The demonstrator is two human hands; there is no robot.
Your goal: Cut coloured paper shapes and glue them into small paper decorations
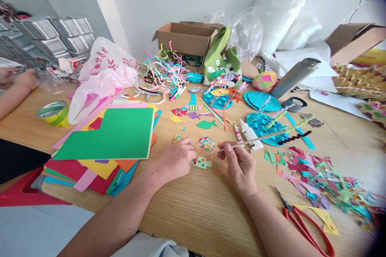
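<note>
My left hand [177,160] rests on the table with curled fingers, its fingertips on the edge of a pale green paper fish [203,163] with coloured dots. My right hand [242,168] pinches a long thin stick [263,137], whose lower tip points down toward the table just above the fish. A small pile of coloured paper dots [206,143] lies just beyond the fish, and another pile [176,138] is partly behind my left hand. Farther back lie a green paper fish [207,124], a yellow one [176,119] and several others.
Coloured paper sheets [120,134] are stacked at left, near yellow tape [53,113]. Red-handled scissors [304,221] and paper scraps [325,180] lie at right. A white glue bottle [251,134], blue paper discs [265,126] and a steel flask [297,76] stand beyond. Another person's hand [26,79] is far left.
</note>
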